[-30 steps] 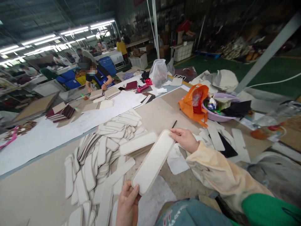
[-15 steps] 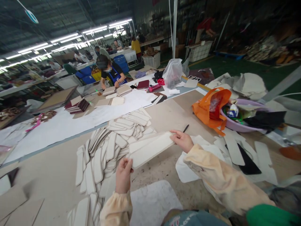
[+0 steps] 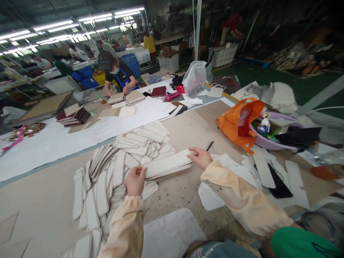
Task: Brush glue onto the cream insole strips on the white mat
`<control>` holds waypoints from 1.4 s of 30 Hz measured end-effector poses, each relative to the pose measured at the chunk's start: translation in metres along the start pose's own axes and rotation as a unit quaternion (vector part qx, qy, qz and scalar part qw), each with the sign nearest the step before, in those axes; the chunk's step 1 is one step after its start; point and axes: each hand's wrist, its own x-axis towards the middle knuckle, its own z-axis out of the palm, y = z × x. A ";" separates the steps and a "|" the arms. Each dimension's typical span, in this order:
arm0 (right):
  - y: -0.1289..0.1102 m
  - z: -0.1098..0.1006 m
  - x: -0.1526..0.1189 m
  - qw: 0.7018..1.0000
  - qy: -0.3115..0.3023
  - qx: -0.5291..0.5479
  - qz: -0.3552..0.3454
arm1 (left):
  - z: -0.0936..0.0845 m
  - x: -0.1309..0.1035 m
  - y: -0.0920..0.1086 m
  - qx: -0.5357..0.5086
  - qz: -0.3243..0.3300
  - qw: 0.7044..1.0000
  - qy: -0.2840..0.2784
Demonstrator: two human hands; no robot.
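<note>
A long white strip (image 3: 168,164) with rounded corners is stretched between my hands, over more strips of like shape just beneath it. My left hand (image 3: 135,180) pinches its left end between thumb and fingers. At the right end, the thumb and fingertips of my right hand (image 3: 200,157) close on it. Left of the held strip spreads a big loose pile of similar strips (image 3: 102,191), some fanned on edge. A dark pen (image 3: 210,146) lies just beyond my right hand.
An orange bag (image 3: 239,123) leans on a purple basin (image 3: 279,143) at the right. White sheets (image 3: 212,193) lie beside my right forearm. Across the table a person (image 3: 118,77) handles stacked beige pieces (image 3: 134,97). A metal pole (image 3: 198,32) rises behind a plastic bag (image 3: 195,79).
The held strip has gone from tilted to lying more level over the strips beneath. My left hand has moved up and left. The whole view has shifted slightly.
</note>
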 end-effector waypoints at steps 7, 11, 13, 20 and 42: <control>0.009 0.000 -0.003 0.999 -0.016 0.034 0.025 | 0.007 -0.004 -0.007 0.070 0.082 0.994 0.019; 0.012 0.000 -0.004 0.996 -0.039 0.077 0.032 | 0.012 -0.011 -0.003 0.114 0.218 0.968 0.046; 0.012 0.001 -0.005 0.993 -0.049 0.105 0.032 | 0.015 -0.018 0.006 0.136 0.290 0.947 0.032; -0.006 -0.003 -0.010 0.977 -0.060 0.200 0.034 | 0.046 -0.035 0.056 0.089 0.399 0.909 -0.082; -0.168 -0.041 -0.083 0.937 -0.052 0.215 -0.270 | -0.045 -0.103 0.150 -0.484 -0.009 0.858 -0.173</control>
